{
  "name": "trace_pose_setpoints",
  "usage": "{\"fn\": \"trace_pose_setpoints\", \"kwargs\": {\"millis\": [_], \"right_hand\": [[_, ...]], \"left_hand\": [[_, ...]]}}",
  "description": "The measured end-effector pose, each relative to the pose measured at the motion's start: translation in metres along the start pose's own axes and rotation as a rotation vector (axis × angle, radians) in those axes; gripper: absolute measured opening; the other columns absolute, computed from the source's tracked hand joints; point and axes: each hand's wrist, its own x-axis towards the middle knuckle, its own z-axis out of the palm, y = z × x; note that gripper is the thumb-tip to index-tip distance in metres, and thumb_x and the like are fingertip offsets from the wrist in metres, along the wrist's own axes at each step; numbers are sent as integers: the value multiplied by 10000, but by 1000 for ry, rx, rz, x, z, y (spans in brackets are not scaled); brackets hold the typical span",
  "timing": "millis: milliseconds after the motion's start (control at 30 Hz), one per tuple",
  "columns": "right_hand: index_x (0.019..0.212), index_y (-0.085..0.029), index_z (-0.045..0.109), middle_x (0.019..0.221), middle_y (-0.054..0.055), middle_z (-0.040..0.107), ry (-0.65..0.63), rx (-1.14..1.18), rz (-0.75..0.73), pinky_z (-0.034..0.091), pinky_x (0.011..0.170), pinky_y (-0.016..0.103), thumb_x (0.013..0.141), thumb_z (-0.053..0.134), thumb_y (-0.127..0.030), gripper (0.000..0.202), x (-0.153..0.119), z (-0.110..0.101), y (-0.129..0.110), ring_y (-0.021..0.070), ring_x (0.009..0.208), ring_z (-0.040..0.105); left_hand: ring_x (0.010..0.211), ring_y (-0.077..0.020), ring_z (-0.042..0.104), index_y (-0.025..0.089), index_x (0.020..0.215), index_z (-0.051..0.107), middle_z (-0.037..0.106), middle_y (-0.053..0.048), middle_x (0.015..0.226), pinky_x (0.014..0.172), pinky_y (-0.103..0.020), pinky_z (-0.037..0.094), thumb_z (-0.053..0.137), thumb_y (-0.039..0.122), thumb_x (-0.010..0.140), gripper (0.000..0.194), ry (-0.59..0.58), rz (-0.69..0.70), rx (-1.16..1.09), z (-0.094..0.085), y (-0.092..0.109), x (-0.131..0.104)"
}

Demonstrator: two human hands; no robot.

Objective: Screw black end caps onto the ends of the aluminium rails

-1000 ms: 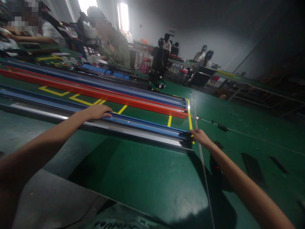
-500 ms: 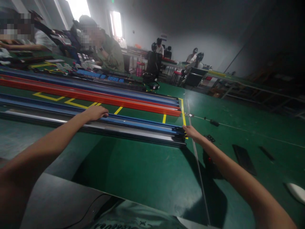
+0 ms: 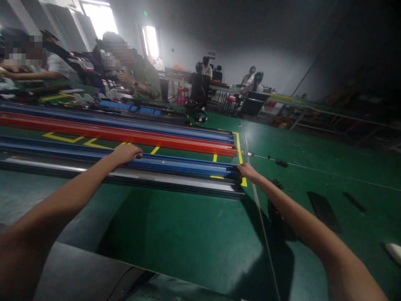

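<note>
A long blue channel-shaped rail (image 3: 188,164) lies across the green table. My left hand (image 3: 127,154) is closed over its far edge, left of the middle. At the rail's right end, my right hand (image 3: 249,172) pinches the tip with thumb and fingers. Nearer to me, a black-and-silver rail (image 3: 194,182) runs almost parallel, with a narrow gap at the right end where yellow tape shows. Beyond the blue rail lies an orange-red rail (image 3: 175,143), and behind that another blue rail (image 3: 150,124).
Yellow tape (image 3: 239,146) marks the green table (image 3: 175,234) near the rails' right ends. To the right lie a black flat piece (image 3: 324,211), a small black part (image 3: 281,163) on a thin cord and a white object (image 3: 394,252). People sit at tables behind.
The held blue rail has shifted slightly away from the black-and-silver rail at its right end, opening a gap that shows yellow tape. Both hands keep their hold. The view has tilted a little.
</note>
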Motion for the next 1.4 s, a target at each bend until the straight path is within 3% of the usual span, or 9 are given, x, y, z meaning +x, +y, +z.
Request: {"fn": "trace_pose_setpoints", "kwargs": {"millis": [300, 533, 900, 1233, 1400], "right_hand": [[1278, -162, 656, 1248, 89, 684, 13, -159, 37, 611, 890, 427, 1019, 667, -379, 338, 20, -2, -11, 226, 1045, 698], [1287, -175, 659, 1299, 104, 669, 85, -281, 25, 597, 935, 440, 1021, 663, -375, 334, 31, 2, -18, 234, 1096, 684], [1280, -183, 665, 1309, 105, 667, 93, -373, -5, 592, 946, 436, 1024, 658, -372, 318, 56, 2, -23, 233, 1106, 681], [1271, -174, 667, 1283, 103, 677, 104, -395, -17, 596, 933, 432, 1018, 668, -373, 322, 68, 1, -26, 232, 1091, 688], [1269, -178, 670, 1285, 103, 676, 123, -407, 7, 595, 936, 425, 1020, 664, -373, 316, 73, -1, -30, 232, 1092, 687]], "left_hand": [[1054, -322, 730, 234, 1079, 781, 785, -144, 1154, 831, -331, 490, 404, 443, 968, 445, -61, -100, 129, -5, 7, 12], [1058, -320, 729, 237, 1121, 776, 783, -149, 1153, 845, -331, 498, 434, 447, 965, 431, -56, -123, 115, -4, 5, 21], [1109, -351, 711, 204, 1200, 752, 760, -174, 1215, 854, -362, 506, 365, 464, 979, 515, -38, -143, 96, 2, -1, 33], [1111, -300, 713, 228, 1114, 761, 777, -113, 1207, 832, -314, 487, 406, 445, 969, 441, 47, -190, 47, 5, 1, 36], [1169, -352, 691, 187, 1262, 704, 739, -149, 1289, 891, -378, 478, 422, 409, 980, 456, 144, -203, 21, 5, 6, 35]]}}
